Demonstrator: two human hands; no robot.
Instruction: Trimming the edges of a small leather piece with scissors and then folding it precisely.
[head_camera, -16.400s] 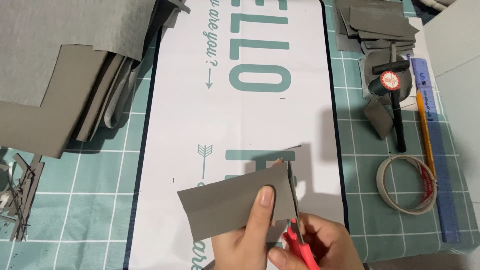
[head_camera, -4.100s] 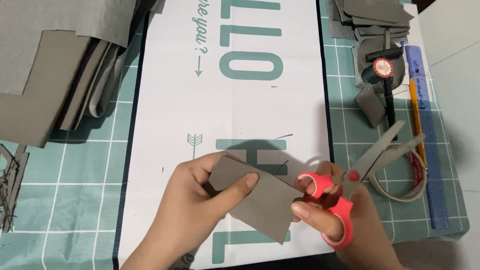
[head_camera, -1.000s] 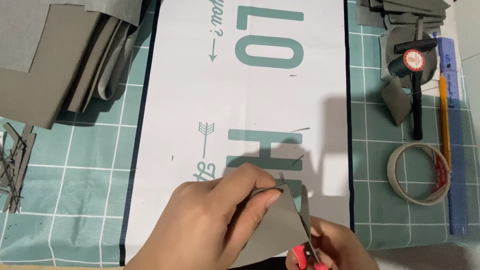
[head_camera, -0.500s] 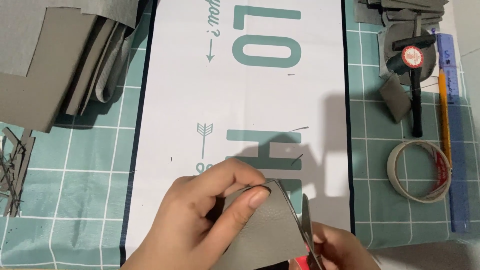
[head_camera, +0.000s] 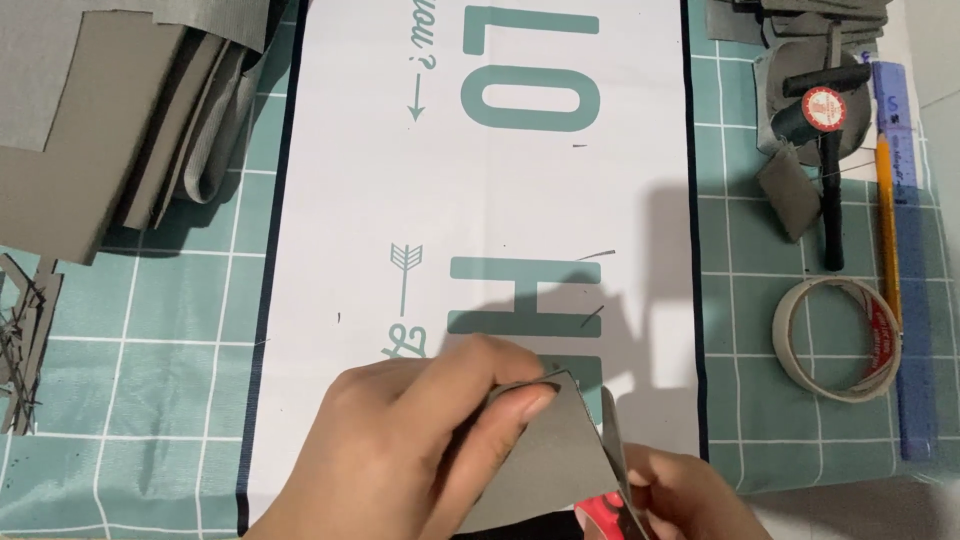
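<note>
A left hand (head_camera: 400, 450) pinches a grey card piece (head_camera: 540, 460) low over a white printed banner (head_camera: 480, 200), while the right hand (head_camera: 680, 495) is closed around red-handled scissors (head_camera: 612, 480), blades at the card's right edge. A tape roll (head_camera: 838, 338) lies well apart on the green cutting mat (head_camera: 150, 380).

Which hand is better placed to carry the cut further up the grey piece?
Right. The right hand already grips the red-handled scissors, blades along the edge of the grey piece. The left hand is occupied pinching that piece, thumb on top.
</note>
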